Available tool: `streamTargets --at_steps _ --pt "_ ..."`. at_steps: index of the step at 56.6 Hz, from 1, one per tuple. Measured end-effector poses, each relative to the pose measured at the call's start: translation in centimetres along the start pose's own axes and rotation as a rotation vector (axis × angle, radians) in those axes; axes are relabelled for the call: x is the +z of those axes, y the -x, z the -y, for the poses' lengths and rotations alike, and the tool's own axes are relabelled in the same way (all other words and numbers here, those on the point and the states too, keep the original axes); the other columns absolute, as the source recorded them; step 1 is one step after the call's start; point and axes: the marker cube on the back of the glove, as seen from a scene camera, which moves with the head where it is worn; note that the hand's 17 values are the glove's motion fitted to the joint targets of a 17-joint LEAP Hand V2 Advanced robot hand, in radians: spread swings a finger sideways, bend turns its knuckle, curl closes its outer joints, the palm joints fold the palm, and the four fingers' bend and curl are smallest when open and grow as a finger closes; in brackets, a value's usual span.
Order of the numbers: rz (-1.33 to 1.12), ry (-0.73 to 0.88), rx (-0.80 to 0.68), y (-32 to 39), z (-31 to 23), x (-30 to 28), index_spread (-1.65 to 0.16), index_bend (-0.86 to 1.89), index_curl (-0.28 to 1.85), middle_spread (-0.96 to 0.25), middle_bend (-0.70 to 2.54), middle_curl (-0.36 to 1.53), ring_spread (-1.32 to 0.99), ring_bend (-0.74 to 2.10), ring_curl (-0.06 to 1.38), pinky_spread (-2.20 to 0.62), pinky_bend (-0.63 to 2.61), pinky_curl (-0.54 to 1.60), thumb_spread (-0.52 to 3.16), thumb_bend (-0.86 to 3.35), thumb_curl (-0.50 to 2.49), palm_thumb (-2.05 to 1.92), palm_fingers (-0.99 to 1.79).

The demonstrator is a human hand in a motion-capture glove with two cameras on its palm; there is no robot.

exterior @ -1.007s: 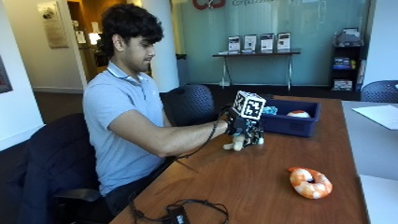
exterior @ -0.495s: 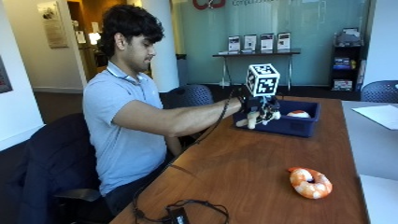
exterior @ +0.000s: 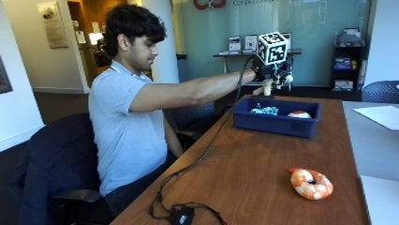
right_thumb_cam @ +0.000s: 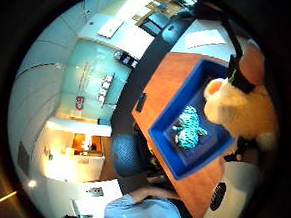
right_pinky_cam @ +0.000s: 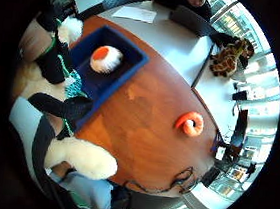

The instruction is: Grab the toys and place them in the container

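Lifted higher than half a second ago, cream plush toy (exterior: 269, 87) gripped in curled fingers of gloved right hand (exterior: 272, 73), above blue container (exterior: 277, 122) holding teal toy (exterior: 264, 110) and orange-white ball (exterior: 299, 114), shrimp toy (exterior: 311, 183) on wooden table (exterior: 249, 168) at five o'clock of container.

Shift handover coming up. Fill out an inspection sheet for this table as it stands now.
Surface: brown wooden table, with a grey table section beside it.
Job's things: cream plush toy held above the blue plastic bin; teal knitted toy and white-and-orange round plush lie in the bin; orange-and-white plush shrimp lies on the wood, apart from the bin.
Clutter: white sheet of paper on the grey section.
Grippers: gloved right hand, fingers curled round the cream toy.
Cables: black cable trailing from the hand to the table's near edge.
Surroundings: dark office chairs, glass wall, shelf.
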Motion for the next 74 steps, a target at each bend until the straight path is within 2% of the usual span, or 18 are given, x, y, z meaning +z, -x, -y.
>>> streamTargets --at_steps 12,18,20,23,27,35,50,65,74 --pt "0.029 0.055 0.0 2.2 2.2 2.4 -0.23 0.18 0.48 0.02 0.17 0.51 -0.24 1.05 0.64 -0.3 1.32 0.41 1.06 0.32 0.94 0.86 0.58" --pt "-0.028 0.153 0.029 2.2 2.6 3.7 -0.25 0.07 0.43 0.03 0.21 0.53 -0.23 1.06 0.63 -0.31 1.36 0.42 1.17 0.3 0.9 0.77 0.56" --pt "-0.061 0.174 0.029 1.9 2.5 3.8 -0.27 -0.02 0.38 0.03 0.17 0.52 -0.22 1.01 0.61 -0.31 1.44 0.44 1.26 0.23 0.84 0.62 0.35" --pt "-0.096 0.192 0.013 1.3 2.3 3.7 -0.28 0.08 0.39 0.03 0.18 0.53 -0.18 0.9 0.62 -0.27 1.5 0.46 1.31 0.1 0.73 0.37 0.12" --pt "-0.075 0.224 0.026 -0.4 1.8 3.2 -0.3 0.12 0.35 0.04 0.21 0.52 -0.15 0.82 0.57 -0.22 1.48 0.44 1.35 0.01 0.65 0.22 0.1" --pt "-0.075 0.246 0.121 -6.4 0.2 1.6 -0.32 0.19 0.36 0.03 0.23 0.51 -0.11 0.68 0.49 -0.08 1.33 0.38 1.41 -0.02 0.54 0.1 -0.03" --pt "-0.168 0.255 0.416 -21.7 -5.2 -1.6 -0.33 0.2 0.38 0.03 0.16 0.45 -0.04 0.47 0.41 0.04 1.19 0.32 1.47 0.01 0.44 0.1 -0.07" --pt "-0.289 0.388 0.716 -34.3 -10.4 2.1 -0.34 0.24 0.4 0.02 0.1 0.36 0.0 0.23 0.33 0.07 1.19 0.32 1.58 0.12 0.44 0.31 -0.14" --pt "-0.249 0.446 0.755 -38.8 -11.8 4.8 -0.35 0.27 0.42 0.02 0.07 0.28 0.01 0.12 0.28 0.08 1.22 0.33 1.64 0.25 0.48 0.48 -0.21"
